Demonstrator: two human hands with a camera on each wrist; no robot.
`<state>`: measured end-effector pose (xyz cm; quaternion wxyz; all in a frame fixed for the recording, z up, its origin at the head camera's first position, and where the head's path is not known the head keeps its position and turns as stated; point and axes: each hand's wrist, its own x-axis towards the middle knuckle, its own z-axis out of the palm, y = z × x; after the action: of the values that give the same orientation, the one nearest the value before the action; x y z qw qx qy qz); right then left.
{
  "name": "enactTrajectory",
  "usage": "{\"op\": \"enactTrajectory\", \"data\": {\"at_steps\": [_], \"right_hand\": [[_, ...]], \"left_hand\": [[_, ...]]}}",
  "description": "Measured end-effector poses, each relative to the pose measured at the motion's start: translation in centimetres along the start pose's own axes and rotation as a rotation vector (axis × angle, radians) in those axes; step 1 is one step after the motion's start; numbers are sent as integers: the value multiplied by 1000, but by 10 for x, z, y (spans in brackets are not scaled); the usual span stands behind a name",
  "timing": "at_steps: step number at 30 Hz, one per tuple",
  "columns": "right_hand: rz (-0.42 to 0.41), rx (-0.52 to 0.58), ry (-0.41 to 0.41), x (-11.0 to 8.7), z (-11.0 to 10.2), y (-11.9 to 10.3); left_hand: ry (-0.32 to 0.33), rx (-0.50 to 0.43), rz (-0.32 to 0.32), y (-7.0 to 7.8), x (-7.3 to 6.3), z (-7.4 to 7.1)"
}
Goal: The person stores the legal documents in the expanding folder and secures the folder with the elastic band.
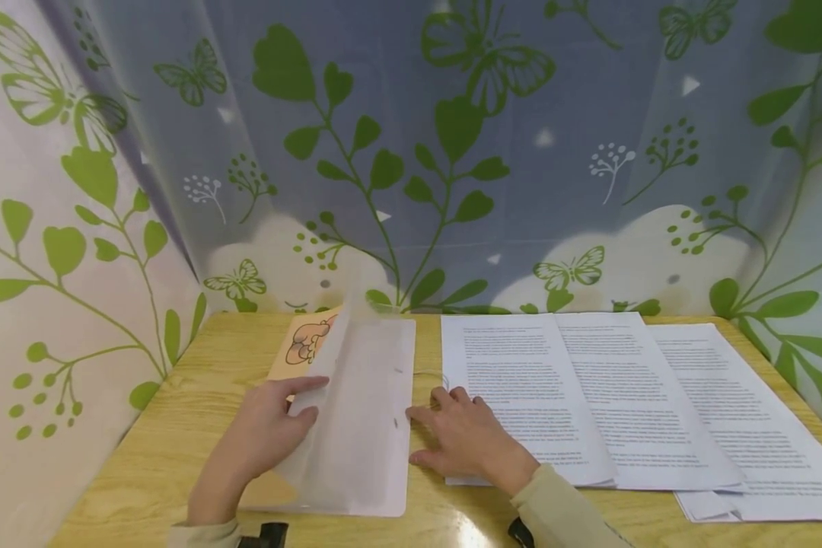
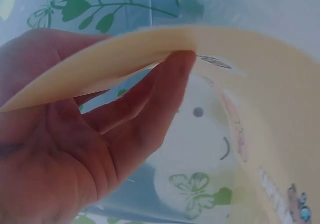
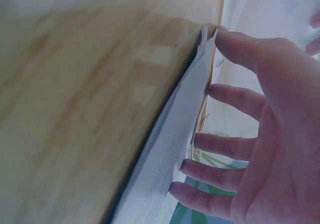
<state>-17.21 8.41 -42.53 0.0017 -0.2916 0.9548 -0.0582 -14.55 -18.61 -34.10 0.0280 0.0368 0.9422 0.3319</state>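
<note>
A pale folder (image 1: 377,457) lies on the left half of the table, its orange-yellow cover (image 1: 306,335) with a cartoon drawing raised and bent. My left hand (image 1: 267,418) holds this cover; in the left wrist view the cover (image 2: 240,44) passes between its fingers and thumb. Two small dark marks show near the folder's right edge. Close beside that edge, my right hand (image 1: 469,434) has its fingers spread, the index fingertip right at the edge. In the right wrist view, those fingers (image 3: 215,176) overlap the stacked printed sheets (image 3: 165,134).
Printed sheets (image 1: 507,380) lie overlapping across the right half of the wooden table (image 1: 157,457). A thin, pale curved strip (image 1: 438,373) lies between folder and sheets. Behind the table hangs a patterned curtain (image 1: 383,114) with leaves and butterflies.
</note>
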Motion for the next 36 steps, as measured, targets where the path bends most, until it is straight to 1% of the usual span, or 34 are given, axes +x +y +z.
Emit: {"op": "enactTrajectory", "data": {"at_steps": [3,5,7,9,11,14,17,22,29,36], "right_hand": [[-10,37,-34,0,-3,1],[-14,96,-56,-2,-6,4],[-16,170,-62,-4,-10,9],[-5,243,-52,-7,-12,15],[11,274,-18,-11,-15,21],[56,261,39,-19,-18,33],[99,213,97,-29,-20,46],[164,162,160,-48,-25,68],[268,193,180,-67,-30,93],[348,216,179,-79,-28,112]], "left_hand": [[2,-29,-11,-4,0,1],[7,-51,-18,-7,0,2],[14,-70,-22,-9,0,3],[25,-91,-26,-11,0,5],[34,-108,-30,-12,1,6],[42,-127,-40,-12,2,9],[44,-131,-47,-13,2,10],[49,-145,-56,-12,1,11],[63,-149,-55,-12,1,11],[76,-127,-37,-14,1,13]]}}
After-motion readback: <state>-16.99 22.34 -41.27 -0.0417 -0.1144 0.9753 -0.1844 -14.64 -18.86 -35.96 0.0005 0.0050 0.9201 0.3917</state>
